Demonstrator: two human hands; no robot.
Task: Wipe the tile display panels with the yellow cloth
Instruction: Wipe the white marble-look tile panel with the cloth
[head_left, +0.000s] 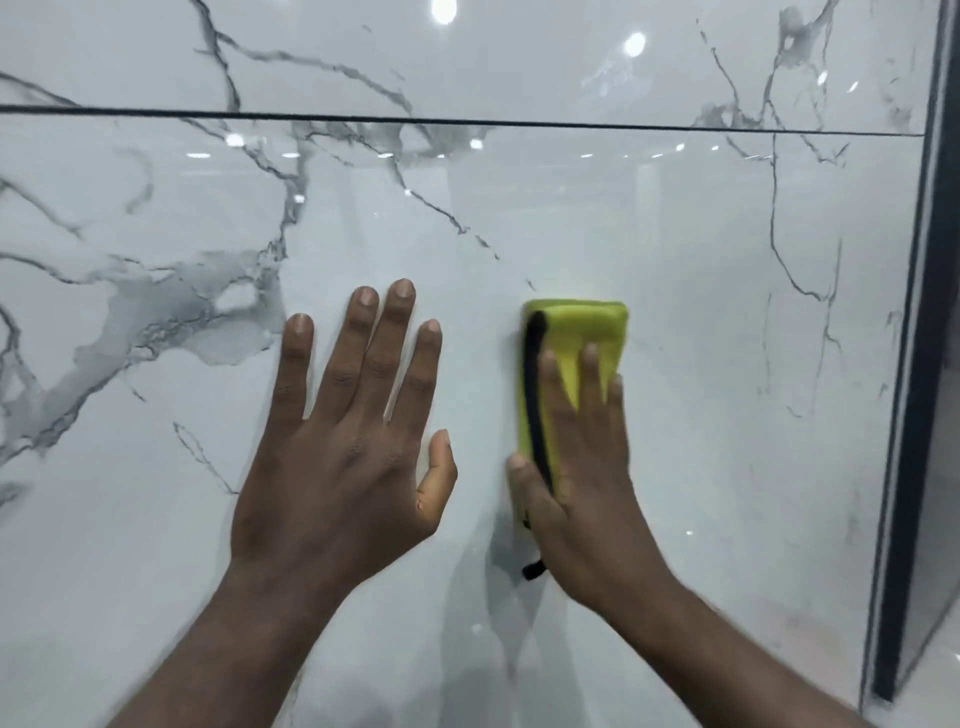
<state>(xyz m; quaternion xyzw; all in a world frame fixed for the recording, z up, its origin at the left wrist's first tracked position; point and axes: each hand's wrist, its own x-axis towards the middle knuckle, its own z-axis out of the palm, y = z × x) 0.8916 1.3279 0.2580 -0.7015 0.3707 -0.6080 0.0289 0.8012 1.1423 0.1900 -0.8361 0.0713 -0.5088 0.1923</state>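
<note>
Dark vertical frame strip (917, 364), right edge; grey glossy surface (943, 519) beyond it (details unclear). Bright round white light reflections (444, 9), upper centre; smaller glints (235, 139) scattered lower.

Two glossy white marble-patterned tile panels with grey veins are in view: one upper panel (519, 62) and one lower panel (727, 312). One thin dark horizontal joint line (467, 121) divides them. One dark vertical frame strip (914, 364) runs down the right edge. There is one folded yellow cloth (576, 322), carrying one black trim band (535, 389). Two bare hands show: one left hand (353, 441), one right hand (582, 467). The left shows five digits; the right's are too blurred to count.
</note>
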